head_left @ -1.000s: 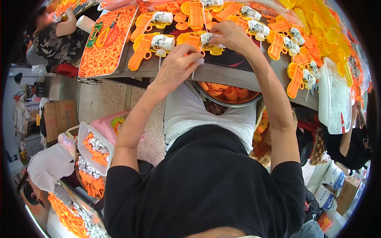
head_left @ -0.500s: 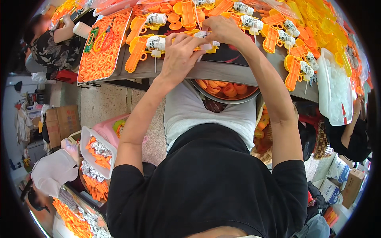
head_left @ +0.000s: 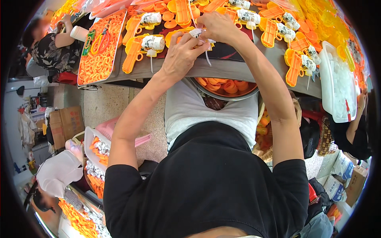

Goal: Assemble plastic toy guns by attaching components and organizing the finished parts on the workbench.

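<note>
Both my hands meet at the table's front, over an orange toy gun shell (head_left: 173,37) with a white printed cylinder (head_left: 195,33) in it. My left hand (head_left: 179,53) has its fingers closed round the near side of this toy gun. From the other side, my right hand (head_left: 218,28) pinches at the cylinder's end; its fingertips partly hide what they grip. A thin white strip (head_left: 208,58) hangs down below the fingers. Just left lies another toy gun shell (head_left: 132,55) with a white printed cylinder (head_left: 153,42).
Left stands a tray of small orange rings (head_left: 97,65) with pliers (head_left: 104,41) on it. More toy gun shells (head_left: 293,67) lie right, beside a white bin of translucent parts (head_left: 328,93). Below the table edge sits a metal bowl of orange parts (head_left: 238,97). Other people work at both sides.
The toy gun between my hands has shifted slightly left and turned, and its white strip now hangs lower. Both hands stay on it. My view has shifted a little.
</note>
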A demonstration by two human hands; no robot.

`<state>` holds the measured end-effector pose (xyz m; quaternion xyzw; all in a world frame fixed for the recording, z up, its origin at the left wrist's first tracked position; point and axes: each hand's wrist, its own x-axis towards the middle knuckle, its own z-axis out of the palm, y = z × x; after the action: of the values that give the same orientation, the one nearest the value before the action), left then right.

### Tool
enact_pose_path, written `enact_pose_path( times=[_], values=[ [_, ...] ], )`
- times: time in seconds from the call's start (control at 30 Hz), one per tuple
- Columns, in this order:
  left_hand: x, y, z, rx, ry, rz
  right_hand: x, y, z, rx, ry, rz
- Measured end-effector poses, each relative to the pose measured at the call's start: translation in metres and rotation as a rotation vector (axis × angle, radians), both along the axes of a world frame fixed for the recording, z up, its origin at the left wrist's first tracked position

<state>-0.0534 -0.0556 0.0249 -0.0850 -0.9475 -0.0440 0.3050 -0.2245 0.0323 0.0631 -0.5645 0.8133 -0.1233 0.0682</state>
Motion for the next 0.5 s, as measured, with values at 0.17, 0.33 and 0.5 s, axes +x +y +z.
enact_pose_path(
  times=[0.17, 0.33, 0.5],
  values=[
    [-0.006, 0.003, 0.017, -0.118, -0.098, 0.000, -0.005, -0.002, -0.005, -0.049, -0.023, 0.000],
    [0.013, -0.006, -0.010, 0.078, -0.027, 0.035, 0.005, 0.002, -0.003, 0.019, 0.051, -0.032],
    [0.003, 0.003, -0.001, 0.367, 0.140, 0.168, 0.007, 0.011, -0.008, -0.107, 0.064, 0.005]
  ],
)
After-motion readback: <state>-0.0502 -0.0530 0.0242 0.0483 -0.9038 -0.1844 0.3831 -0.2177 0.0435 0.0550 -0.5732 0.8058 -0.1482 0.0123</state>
